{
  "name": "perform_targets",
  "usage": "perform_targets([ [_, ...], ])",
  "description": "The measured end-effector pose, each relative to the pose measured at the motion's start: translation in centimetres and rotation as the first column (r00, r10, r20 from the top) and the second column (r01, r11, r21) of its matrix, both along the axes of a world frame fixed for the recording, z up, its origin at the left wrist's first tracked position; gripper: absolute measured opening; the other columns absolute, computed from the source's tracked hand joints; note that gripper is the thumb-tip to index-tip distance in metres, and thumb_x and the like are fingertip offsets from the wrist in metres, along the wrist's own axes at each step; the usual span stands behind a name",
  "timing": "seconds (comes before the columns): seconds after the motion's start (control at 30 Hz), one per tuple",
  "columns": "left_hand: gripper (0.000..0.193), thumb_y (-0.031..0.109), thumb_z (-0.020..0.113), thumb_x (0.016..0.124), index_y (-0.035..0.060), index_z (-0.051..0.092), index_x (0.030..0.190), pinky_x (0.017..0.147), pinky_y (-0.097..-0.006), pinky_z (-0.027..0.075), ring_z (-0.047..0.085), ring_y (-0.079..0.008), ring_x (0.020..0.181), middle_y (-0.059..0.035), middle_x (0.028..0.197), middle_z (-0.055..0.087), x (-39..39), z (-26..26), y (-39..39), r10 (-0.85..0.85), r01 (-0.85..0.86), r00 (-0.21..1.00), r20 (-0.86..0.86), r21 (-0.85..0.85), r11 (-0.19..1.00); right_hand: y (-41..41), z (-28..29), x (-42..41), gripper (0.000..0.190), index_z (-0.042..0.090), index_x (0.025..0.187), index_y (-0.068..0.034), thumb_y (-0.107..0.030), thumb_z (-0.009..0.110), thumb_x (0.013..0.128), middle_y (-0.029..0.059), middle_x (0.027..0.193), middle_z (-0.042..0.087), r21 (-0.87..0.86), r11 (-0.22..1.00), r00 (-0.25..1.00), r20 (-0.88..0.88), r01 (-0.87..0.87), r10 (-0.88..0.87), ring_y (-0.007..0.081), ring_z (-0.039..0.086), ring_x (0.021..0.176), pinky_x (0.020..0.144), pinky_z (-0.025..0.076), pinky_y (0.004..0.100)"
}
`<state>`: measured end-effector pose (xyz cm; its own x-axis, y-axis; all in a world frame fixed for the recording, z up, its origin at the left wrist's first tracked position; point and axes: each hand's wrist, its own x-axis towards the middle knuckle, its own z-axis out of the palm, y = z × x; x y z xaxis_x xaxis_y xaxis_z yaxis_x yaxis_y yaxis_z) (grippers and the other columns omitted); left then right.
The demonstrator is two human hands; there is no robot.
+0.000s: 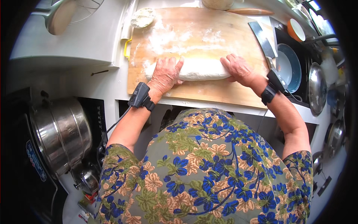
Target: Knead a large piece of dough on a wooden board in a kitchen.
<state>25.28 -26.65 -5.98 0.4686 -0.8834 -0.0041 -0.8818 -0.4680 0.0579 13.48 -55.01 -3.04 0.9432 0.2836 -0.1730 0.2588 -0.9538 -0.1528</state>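
Note:
A thick log of white dough (202,69) lies crosswise on a floured wooden board (218,93). My left hand (167,70) is wrapped over the log towards its left end, the thumb on the near middle. My right hand (237,68) grips the right end, fingers over the top and thumb at the near side. Loose flour (167,36) is spread on the board beyond the dough. At the board's right edge lies a cleaver (261,39), its handle near my right wrist. A bowl of flour (143,17) stands at the far left corner.
A wooden rolling pin (251,11) lies behind the board. To the right are a blue basin (295,68), an orange bowl (296,30) and a metal lid (317,88). A large steel pot (61,134) stands at the lower left. A yellow handle (126,49) sticks out at the board's left.

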Motion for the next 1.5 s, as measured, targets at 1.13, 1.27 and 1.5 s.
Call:
perform_targets([
  [1.13,0.086,0.007,0.081,0.058,0.005,0.04,0.134,0.093,-0.0434,0.042,0.049,-0.0362,0.108,-0.0203,0.116,0.048,1.6,3.9,2.3,-0.028,0.031,0.991,-0.128,0.023,0.999,5.2,0.1,1.8,0.086,0.048,0.123,0.0,-0.022,0.087,0.051,0.0143,0.11,0.056,0.187,0.968,0.982,0.053,0.169,-0.182,0.0306,0.051,0.109,0.094,0.043,0.0395],
  [1.27,0.096,0.012,0.084,0.051,-0.0033,0.038,0.134,0.095,-0.047,0.039,0.048,-0.0364,0.109,-0.0205,0.119,0.048,-1.0,5.4,-2.0,-0.108,0.071,0.967,-0.233,-0.159,0.985,5.3,0.1,1.7,0.057,0.052,0.099,-0.001,-0.019,0.081,0.053,0.015,0.096,0.056,0.148,0.985,0.985,0.139,0.086,-0.107,0.0304,0.054,0.096,0.084,0.046,0.0393],
  [1.5,0.087,0.032,0.085,0.049,0.0006,0.049,0.121,0.084,-0.0394,0.041,0.053,-0.0281,0.099,-0.0128,0.101,0.054,-3.7,0.5,-6.4,-0.045,0.03,0.995,-0.084,-0.176,0.984,5.9,-1.6,0.7,0.032,0.053,0.09,-0.002,-0.016,0.068,0.066,0.0131,0.087,0.057,0.214,0.974,0.949,0.284,0.073,-0.134,0.029,0.056,0.085,0.071,0.048,0.0369],
])
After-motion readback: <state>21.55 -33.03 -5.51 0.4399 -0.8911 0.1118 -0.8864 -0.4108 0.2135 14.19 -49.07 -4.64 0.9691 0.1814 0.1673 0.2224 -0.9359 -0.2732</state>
